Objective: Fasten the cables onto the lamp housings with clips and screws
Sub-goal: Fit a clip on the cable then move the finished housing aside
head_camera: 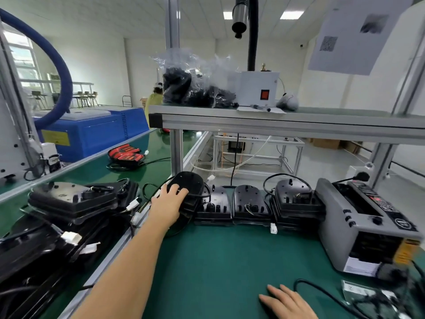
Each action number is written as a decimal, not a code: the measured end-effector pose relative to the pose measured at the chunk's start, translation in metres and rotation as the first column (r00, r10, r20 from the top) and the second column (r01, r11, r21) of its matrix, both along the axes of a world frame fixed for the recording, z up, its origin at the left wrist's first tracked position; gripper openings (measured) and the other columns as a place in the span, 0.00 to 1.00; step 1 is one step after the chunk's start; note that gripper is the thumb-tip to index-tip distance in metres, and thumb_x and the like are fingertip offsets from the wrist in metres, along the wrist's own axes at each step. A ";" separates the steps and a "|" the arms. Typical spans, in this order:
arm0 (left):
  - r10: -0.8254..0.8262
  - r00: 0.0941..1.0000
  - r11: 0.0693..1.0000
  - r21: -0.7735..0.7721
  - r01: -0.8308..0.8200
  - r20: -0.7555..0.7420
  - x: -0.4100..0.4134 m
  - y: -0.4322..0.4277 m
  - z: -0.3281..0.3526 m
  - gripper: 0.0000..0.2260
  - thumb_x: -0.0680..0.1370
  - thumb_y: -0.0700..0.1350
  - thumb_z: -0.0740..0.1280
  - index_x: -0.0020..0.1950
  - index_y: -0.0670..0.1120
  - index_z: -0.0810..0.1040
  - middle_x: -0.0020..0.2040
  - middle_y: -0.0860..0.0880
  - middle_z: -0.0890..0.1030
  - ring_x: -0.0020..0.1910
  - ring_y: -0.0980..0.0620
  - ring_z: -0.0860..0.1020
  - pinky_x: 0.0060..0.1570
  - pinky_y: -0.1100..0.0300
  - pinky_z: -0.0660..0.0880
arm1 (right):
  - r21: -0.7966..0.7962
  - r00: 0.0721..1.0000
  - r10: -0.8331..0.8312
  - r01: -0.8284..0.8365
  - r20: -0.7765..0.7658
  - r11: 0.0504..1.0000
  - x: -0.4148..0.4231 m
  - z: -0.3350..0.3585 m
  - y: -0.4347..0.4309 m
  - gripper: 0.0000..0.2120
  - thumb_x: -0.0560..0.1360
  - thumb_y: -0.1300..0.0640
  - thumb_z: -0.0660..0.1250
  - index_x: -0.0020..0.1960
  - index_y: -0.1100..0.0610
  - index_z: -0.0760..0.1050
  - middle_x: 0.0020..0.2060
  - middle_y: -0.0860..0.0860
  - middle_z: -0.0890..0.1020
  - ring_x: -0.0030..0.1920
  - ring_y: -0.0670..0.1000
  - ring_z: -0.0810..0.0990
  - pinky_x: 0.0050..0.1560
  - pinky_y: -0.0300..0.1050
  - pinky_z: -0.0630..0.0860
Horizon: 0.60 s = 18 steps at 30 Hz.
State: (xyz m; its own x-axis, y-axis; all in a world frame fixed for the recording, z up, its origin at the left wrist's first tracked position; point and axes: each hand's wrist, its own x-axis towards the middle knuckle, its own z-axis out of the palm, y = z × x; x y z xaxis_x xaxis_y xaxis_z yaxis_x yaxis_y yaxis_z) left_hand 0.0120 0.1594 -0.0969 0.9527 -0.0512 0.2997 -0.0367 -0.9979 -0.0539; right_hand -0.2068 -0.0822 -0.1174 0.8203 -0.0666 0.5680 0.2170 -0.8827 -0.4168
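my left hand [169, 203] reaches to the far left corner of the green mat worktop [218, 261] and holds a black oval plastic lamp housing [189, 184]. the fingers are spread and bent over its back face; i cannot see the thumb. the housing is tilted up on its edge, leaning away from me, and a thin black cable [151, 188] loops out from behind it on the left.

my right hand [287, 302] lies flat on the worktop near me, fingers straight and together, with nothing in it.

right of the housing i hold, a row of black lamp housings [249, 201] lies along the back edge of the worktop, touching one another. it ends in a short stack of black housings [294, 199]. a small white plug connector [273, 227] lies on the mat just in front of that stack. a grey box-shaped tape machine [363, 226] stands at the right end, just beside the stack.

on my left, a heap of black housings with white plugs [69, 203] sits across the aluminium rail from the worktop. a red lamp lens [126, 154] lies farther off on the green belt.

a clear plastic bag of black parts [195, 88] and a white box with a red switch [259, 88] stand on the shelf above.
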 end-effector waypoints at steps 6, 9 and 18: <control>-0.043 0.987 0.987 -0.149 0.066 0.156 -0.030 -0.024 0.025 0.29 0.70 0.50 0.72 0.67 0.53 0.64 0.65 0.50 0.65 0.65 0.45 0.63 0.48 0.45 0.76 | -0.307 0.991 0.040 -0.078 -0.130 0.949 -0.001 -0.027 -0.045 0.38 0.79 0.38 0.35 0.35 0.40 0.83 0.40 0.39 0.84 0.41 0.41 0.83 0.53 0.33 0.57; -0.078 0.976 0.975 -0.188 0.117 0.205 -0.063 -0.050 0.037 0.30 0.68 0.52 0.74 0.65 0.54 0.64 0.64 0.51 0.64 0.65 0.46 0.63 0.47 0.47 0.76 | -0.331 0.908 0.074 -0.225 -0.413 0.917 -0.001 -0.015 -0.049 0.22 0.70 0.27 0.54 0.38 0.36 0.82 0.42 0.35 0.83 0.42 0.37 0.83 0.51 0.31 0.69; -0.167 0.980 0.958 -0.219 0.187 0.104 -0.191 -0.117 -0.004 0.30 0.71 0.56 0.69 0.64 0.62 0.53 0.68 0.55 0.55 0.71 0.47 0.55 0.54 0.53 0.71 | 0.452 0.846 0.372 -0.180 -0.382 0.874 0.000 -0.017 -0.081 0.15 0.76 0.54 0.68 0.55 0.36 0.72 0.56 0.35 0.77 0.57 0.33 0.74 0.55 0.23 0.64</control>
State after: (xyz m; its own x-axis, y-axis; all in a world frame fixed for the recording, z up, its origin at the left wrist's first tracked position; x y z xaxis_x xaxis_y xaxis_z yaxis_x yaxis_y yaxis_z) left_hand -0.1790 0.0421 -0.1010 0.9057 -0.1382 0.4008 -0.2189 -0.9621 0.1628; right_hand -0.2072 -0.1634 -0.1343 0.9910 0.0690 0.1148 0.1337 -0.5598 -0.8178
